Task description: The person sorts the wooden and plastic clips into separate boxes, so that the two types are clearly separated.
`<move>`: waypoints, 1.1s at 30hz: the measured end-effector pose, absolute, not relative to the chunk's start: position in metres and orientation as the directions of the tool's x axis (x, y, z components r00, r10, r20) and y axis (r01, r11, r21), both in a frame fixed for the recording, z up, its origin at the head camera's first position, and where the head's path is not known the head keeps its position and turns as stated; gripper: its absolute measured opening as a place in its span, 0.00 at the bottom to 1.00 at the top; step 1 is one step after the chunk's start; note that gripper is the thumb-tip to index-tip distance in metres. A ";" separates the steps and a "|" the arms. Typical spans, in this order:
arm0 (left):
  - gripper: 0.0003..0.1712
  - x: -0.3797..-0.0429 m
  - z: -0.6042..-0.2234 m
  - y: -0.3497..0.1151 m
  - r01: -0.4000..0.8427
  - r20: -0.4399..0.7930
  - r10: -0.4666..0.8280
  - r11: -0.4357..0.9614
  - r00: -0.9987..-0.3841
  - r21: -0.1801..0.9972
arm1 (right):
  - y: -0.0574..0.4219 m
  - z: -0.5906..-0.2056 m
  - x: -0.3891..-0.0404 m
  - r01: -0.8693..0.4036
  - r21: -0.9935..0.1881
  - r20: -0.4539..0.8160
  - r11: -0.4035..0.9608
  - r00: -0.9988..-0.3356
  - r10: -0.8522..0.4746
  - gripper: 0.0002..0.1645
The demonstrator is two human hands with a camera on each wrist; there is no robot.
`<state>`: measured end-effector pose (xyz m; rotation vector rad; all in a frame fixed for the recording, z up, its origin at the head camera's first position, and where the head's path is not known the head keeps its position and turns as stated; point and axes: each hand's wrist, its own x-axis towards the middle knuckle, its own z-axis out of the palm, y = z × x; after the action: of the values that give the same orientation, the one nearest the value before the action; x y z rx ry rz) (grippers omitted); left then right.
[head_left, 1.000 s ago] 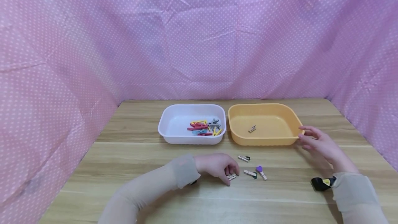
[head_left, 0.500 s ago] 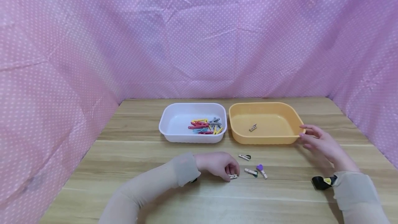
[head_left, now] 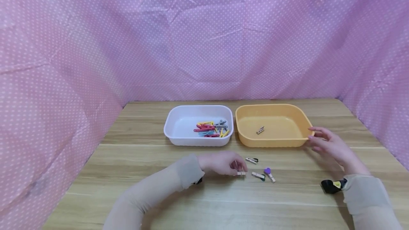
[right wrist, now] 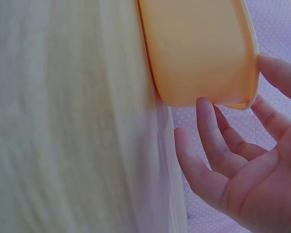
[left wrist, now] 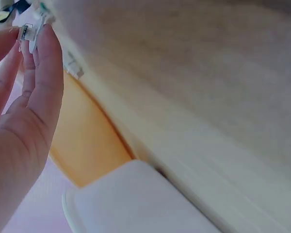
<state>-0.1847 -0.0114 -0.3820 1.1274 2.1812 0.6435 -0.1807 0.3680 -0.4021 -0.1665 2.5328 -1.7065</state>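
Note:
My left hand [head_left: 220,163] pinches a small wooden clothespin [head_left: 241,173] just over the table. The left wrist view shows the clothespin [left wrist: 27,33] between thumb and fingertips, with a pale flat piece beside it. Near it lie a clothespin with a dark loop [head_left: 251,160], one with a green end [head_left: 257,175] and one with a purple heart [head_left: 267,171]. My right hand [head_left: 333,150] touches the near right corner of the yellow tray [head_left: 274,143]; its fingers are loosely spread in the right wrist view. One wooden clothespin [head_left: 260,130] lies in that tray.
Left of the yellow tray stands a white tray [head_left: 198,141] with several red, yellow, grey and blue plastic clothespins [head_left: 206,129]. Both trays sit on a wood-grain table [head_left: 134,173]. A pink dotted cloth [head_left: 204,45] hangs behind and along the sides.
My left hand has moved slightly away from me with the clothespin, which now shows more clearly at its fingertips. The right hand stays at the tray corner.

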 end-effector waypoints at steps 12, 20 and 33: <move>0.16 -0.195 -0.372 -0.023 0.515 -0.167 0.826 0.479 -0.538 0.711 | 0.368 -0.403 -0.182 -0.042 -0.942 -0.008 0.333 -0.989 -0.146 0.18; 0.17 -0.197 -0.370 -0.023 0.458 -0.152 0.792 0.486 -0.592 0.744 | 0.368 -0.402 -0.182 -0.040 -0.937 -0.009 0.347 -0.991 -0.137 0.19; 0.18 -0.205 -0.370 -0.011 0.362 -0.050 0.716 0.410 -0.696 0.837 | 0.369 -0.403 -0.179 -0.058 -0.927 0.009 0.370 -0.991 -0.135 0.17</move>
<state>-0.2046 -0.0109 -0.3699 0.9227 2.2681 1.1995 -0.1793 0.3695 -0.4026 -0.1797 2.5430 -1.7161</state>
